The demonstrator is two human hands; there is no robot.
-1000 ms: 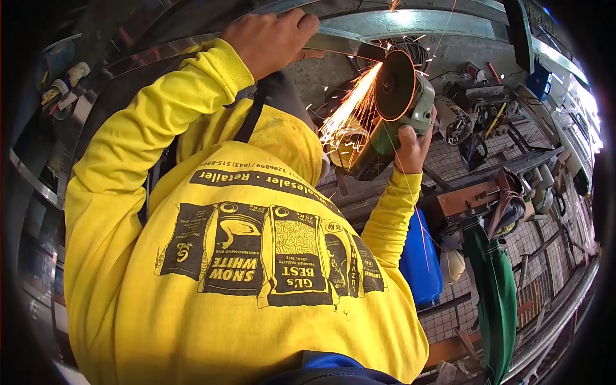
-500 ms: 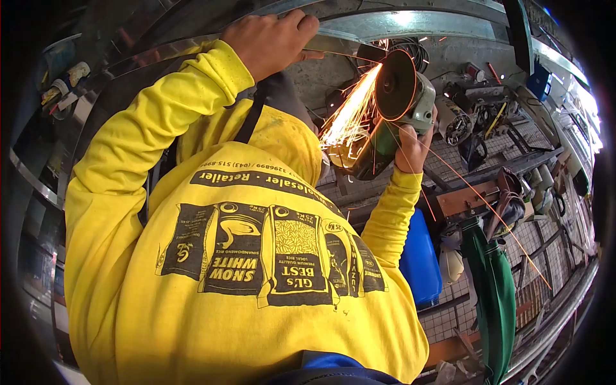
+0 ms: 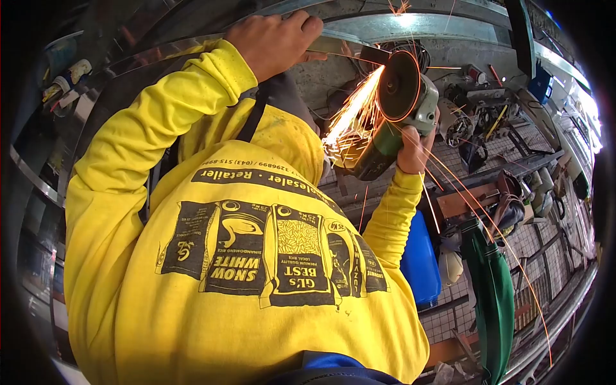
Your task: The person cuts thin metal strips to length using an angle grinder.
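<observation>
My left hand (image 3: 274, 43), on a yellow-sleeved arm, closes over a flat shiny metal bar (image 3: 346, 47), thumb below it. In my right hand (image 3: 417, 146) is a green angle grinder (image 3: 385, 146) with a grey gear head. Its dark cutting disc (image 3: 398, 86) faces me and meets the bar's right end, where the contact spot is lost in glare. A dense stream of sparks (image 3: 356, 115) sprays down and left from there, towards my yellow shirt (image 3: 205, 308). The grinder's rear end is partly hidden by sparks.
A blue plastic container (image 3: 420, 260) stands beside my right forearm. Green cloth (image 3: 489, 295) hangs at the lower right. Tools and scrap lie on a wire-mesh surface (image 3: 455, 317) at the right. A long metal beam (image 3: 417, 29) crosses behind the disc.
The grinder and both hands have shifted very slightly to the right. Sparks still fly, with more stray streaks on the right and some above the beam.
</observation>
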